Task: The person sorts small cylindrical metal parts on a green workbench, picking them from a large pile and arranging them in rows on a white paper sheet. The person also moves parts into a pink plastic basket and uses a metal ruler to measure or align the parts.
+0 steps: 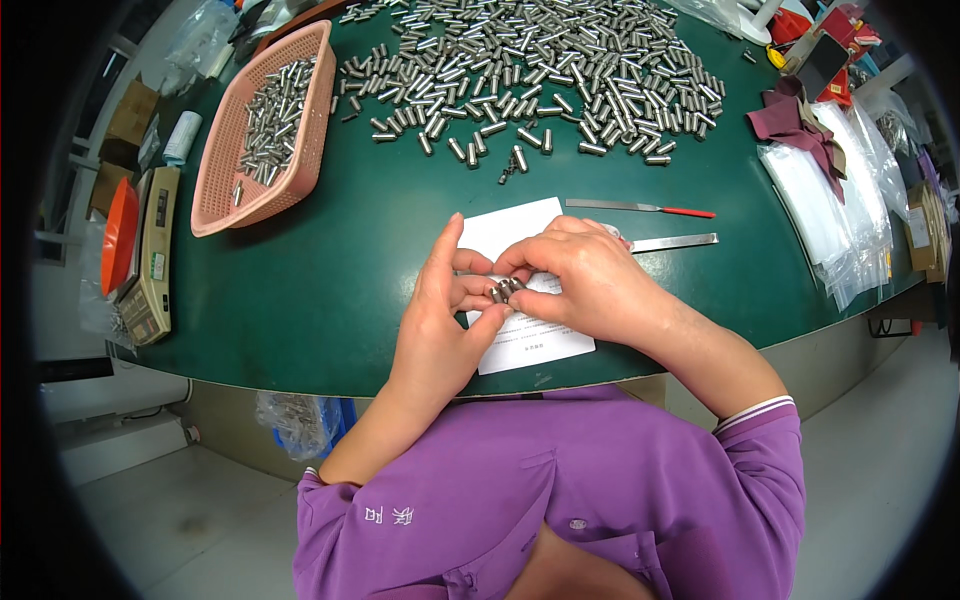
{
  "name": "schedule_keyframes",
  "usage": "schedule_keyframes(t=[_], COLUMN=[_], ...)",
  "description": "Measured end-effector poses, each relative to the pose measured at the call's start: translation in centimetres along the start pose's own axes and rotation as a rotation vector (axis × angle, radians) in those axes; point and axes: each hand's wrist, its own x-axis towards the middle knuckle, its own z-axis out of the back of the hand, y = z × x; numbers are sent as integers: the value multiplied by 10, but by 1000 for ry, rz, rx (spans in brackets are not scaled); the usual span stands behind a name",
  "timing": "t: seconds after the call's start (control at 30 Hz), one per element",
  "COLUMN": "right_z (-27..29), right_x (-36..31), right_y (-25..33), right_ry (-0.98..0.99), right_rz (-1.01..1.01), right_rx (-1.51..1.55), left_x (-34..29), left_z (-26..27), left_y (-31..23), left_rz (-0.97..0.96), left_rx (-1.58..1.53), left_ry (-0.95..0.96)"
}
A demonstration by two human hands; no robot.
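Note:
Several small metal pins (506, 290) are gripped side by side between my two hands, above a white printed sheet (540, 347). My left hand (452, 300) is closed on them from the left, thumb below and index finger raised. From the right, my right hand (570, 275) pinches the same pins with thumb and fingertips. Beyond the sheet, a large spread of similar metal pins (520, 70) covers the back of the green table (400, 220). A few small dark pieces (506, 175) lie at its near edge.
At the left stand a pink plastic basket (215, 200) holding more pins and a scale (150, 270) with an orange pan. A file with a red handle (640, 207) and a flat metal tool (675, 242) lie right of the sheet. Plastic bags (830, 220) and a maroon cloth (795, 125) are at the right.

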Motion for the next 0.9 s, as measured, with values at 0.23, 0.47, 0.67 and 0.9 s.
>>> schedule_keyframes(t=[0.23, 0.47, 0.67, 0.9], right_z=[0, 0, 1, 1], right_x=[0, 0, 0, -1], right_y=[1, 1, 1, -1], right_ry=[-15, -9, 1, -9], right_rz=[-8, -22, -29, 50], right_rx=[13, 26, 19, 8], left_x=[-1, 0, -1, -3], left_z=[0, 0, 0, 0], left_y=[1, 0, 3, 2], left_rz=[6, 12, 0, 0], left_rx=[-11, -3, 1, 35], left_ry=[-6, -11, -7, -17])
